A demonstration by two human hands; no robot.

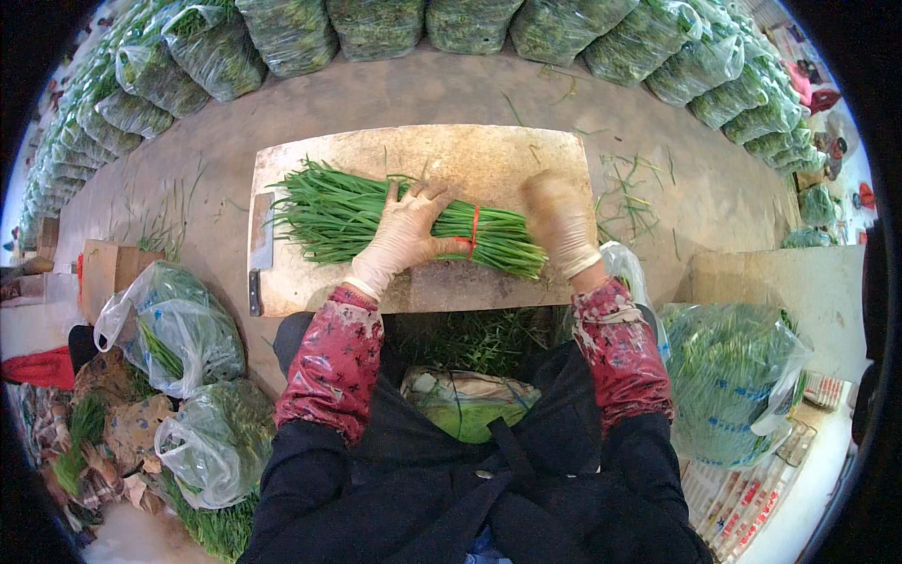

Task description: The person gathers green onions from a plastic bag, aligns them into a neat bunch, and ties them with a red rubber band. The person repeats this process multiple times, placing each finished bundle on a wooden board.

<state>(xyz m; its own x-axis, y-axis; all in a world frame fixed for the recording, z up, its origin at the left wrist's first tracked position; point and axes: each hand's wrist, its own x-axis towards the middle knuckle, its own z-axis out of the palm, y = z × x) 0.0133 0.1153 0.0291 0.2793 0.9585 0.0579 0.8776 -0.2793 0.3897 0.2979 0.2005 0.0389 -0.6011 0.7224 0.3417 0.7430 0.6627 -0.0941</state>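
A bundle of long green garlic chives (pixel 338 211) lies across a worn cutting board (pixel 493 151), with its leaf tips to the left and pale stems to the right. An orange-red band (pixel 476 231) wraps the stem part. My left hand (pixel 412 229), in a thin pale glove, presses over the bundle's middle and holds it, thumb beside the band. Motion blurs my gloved right hand (pixel 560 218) just off the stem ends; its fingers cannot be made out. A cleaver (pixel 261 240) with a black handle rests along the board's left edge.
Clear plastic bags of greens (pixel 377 25) line the far side. More filled bags stand at my left (pixel 190 324) and right (pixel 729 381). Loose leaves (pixel 631 194) litter the floor beside the board. A cardboard box (pixel 116 278) stands left. Another person's hand (pixel 99 462) shows at lower left near chives.
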